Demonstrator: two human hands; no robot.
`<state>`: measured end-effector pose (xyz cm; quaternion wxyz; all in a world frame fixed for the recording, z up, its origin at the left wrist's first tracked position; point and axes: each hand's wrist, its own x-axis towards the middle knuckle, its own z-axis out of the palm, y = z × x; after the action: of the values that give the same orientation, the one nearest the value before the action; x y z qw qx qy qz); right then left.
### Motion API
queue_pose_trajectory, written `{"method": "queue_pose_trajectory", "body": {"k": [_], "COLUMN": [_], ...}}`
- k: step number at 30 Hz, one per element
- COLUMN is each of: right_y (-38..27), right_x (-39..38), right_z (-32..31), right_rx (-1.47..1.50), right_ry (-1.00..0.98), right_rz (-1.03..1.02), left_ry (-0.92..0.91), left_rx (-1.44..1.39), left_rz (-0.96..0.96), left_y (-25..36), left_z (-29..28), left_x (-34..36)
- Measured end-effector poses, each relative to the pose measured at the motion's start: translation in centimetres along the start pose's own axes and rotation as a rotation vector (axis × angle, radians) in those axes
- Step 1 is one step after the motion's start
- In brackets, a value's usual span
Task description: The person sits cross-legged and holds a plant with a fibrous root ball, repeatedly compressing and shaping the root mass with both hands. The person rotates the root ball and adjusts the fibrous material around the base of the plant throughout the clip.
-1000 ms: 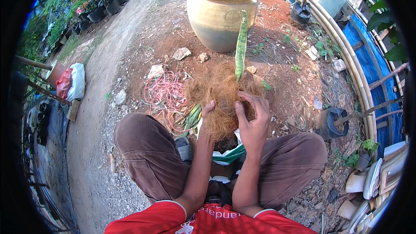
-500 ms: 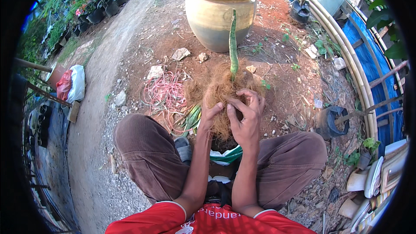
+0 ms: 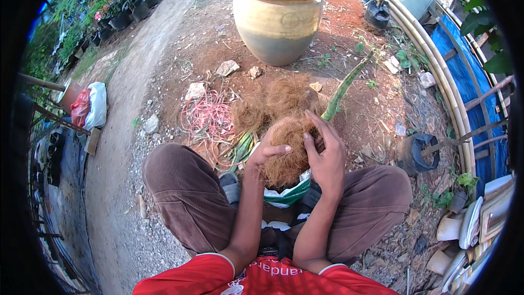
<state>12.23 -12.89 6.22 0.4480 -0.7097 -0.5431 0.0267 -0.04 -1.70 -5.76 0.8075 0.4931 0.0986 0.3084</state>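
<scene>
A ball of brown coconut fibre (image 3: 288,155) is cupped between my two hands, above an open green and white sack (image 3: 295,192). My left hand (image 3: 267,150) wraps the ball's left side, thumb lying across its front. Against the right side press the curved fingers of my right hand (image 3: 327,155). One long green snake plant leaf (image 3: 347,88) slants out past my right fingertips, up and to the right; its base is hidden by fibre and hand. Loose coconut fibre (image 3: 278,98) lies heaped on the soil just beyond.
Tangled pink raffia string (image 3: 206,120) lies left of the fibre, beside cut green leaves (image 3: 242,150). A large cream glazed pot (image 3: 278,27) stands ahead. Right are a black plant bag (image 3: 417,154) and bamboo poles (image 3: 436,60). Stones, including one pale rock (image 3: 227,68), dot the ground.
The fibre ball has come nearer to me and tipped, so the leaf, upright before, now leans right. My right hand has shifted right and flattened along the ball's side.
</scene>
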Motion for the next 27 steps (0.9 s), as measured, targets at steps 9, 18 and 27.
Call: {"method": "queue_pose_trajectory", "body": {"k": [9,18,27], "right_y": [0.6,0.6,0.0], "right_x": [-0.3,0.0,0.0], "right_z": [0.0,-0.3,-0.2], "right_rx": [0.236,0.167,0.135], "right_ry": [0.196,0.145,0.192], "right_rz": [0.130,-0.021,0.009], "left_ry": [0.108,0.158,0.096], "left_rx": [-0.307,-0.765,-0.775], "left_rz": [-0.052,0.020,0.059], "left_y": [-0.2,-1.4,-2.7], "left_z": [1.0,1.5,-0.2], "left_x": [-0.4,-1.1,-0.4]}}
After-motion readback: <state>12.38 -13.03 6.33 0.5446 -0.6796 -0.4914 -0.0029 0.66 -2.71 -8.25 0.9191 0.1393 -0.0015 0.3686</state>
